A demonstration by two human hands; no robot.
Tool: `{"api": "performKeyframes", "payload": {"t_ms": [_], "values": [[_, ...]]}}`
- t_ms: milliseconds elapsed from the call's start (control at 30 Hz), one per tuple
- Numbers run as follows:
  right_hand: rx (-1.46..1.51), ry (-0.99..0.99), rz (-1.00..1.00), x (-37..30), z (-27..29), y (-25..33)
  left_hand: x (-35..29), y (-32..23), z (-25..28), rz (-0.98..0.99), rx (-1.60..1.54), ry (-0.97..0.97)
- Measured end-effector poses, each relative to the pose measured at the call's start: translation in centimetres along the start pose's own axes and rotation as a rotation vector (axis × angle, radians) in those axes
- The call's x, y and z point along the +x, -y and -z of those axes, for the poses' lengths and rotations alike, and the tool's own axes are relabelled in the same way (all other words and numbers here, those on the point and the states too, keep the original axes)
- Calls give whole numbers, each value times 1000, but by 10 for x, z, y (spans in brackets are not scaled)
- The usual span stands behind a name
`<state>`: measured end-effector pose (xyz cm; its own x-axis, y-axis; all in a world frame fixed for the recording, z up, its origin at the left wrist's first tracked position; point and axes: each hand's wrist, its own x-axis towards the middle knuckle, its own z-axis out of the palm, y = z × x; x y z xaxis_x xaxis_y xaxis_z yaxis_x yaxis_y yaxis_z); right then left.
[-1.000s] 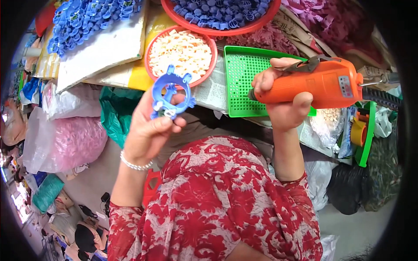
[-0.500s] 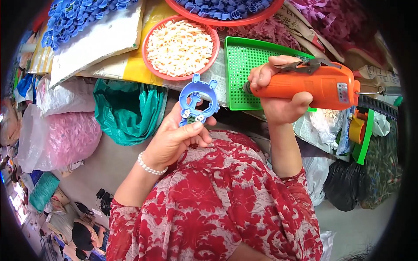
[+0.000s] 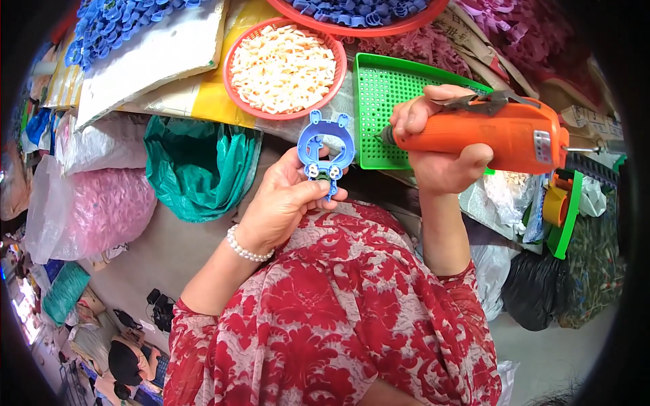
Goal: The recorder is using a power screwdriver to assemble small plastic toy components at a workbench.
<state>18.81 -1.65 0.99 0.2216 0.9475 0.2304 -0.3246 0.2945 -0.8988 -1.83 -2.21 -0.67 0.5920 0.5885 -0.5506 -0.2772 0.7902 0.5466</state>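
Note:
Pinched between the thumb and fingers of my left hand [image 3: 288, 201] is a blue plastic ring-shaped part [image 3: 305, 150] with round lugs on top and two small white pieces on its lower side. My right hand [image 3: 440, 145] is wrapped around an orange electric screwdriver [image 3: 501, 137]. Its dark nose points left, over the green perforated tray [image 3: 369, 111]. A gap lies between the driver's tip and the blue part. My right thumb sticks out below the driver's body.
A red basket of small cream pieces [image 3: 283, 71] stands beyond my left hand, with a red basin of blue parts [image 3: 359, 27] behind it. To the left are an open green sack [image 3: 196, 169] and a bag of pink parts [image 3: 108, 203]. A black bag [image 3: 535, 287] sits at right.
My left hand has moved right with the blue part, closer to the screwdriver, and the part has turned slightly. The right hand with the screwdriver has shifted slightly right.

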Motion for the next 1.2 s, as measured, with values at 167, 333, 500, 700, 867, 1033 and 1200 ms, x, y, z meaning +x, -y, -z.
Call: {"api": "performKeyframes", "payload": {"t_ms": [167,333,500,700,867,1033,1200], "values": [[114,153,133,4,8,6,0,2,-6,-20,0,-60],[140,334,234,0,-2,29,2,8,-8,-48,42,-110],[161,374,211,-12,-22,30,3,10,-14,-54,37,-122],[189,361,99,-21,-28,21,5,12,-13,-77,21,-116],[189,313,74,-23,-32,12,4,13,-13,-93,1,-112],[166,260,71,-26,-31,3,6,16,-20,-127,2,-140],[151,303,111,-28,-28,1,3,22,-23,-159,-5,-178]]}}
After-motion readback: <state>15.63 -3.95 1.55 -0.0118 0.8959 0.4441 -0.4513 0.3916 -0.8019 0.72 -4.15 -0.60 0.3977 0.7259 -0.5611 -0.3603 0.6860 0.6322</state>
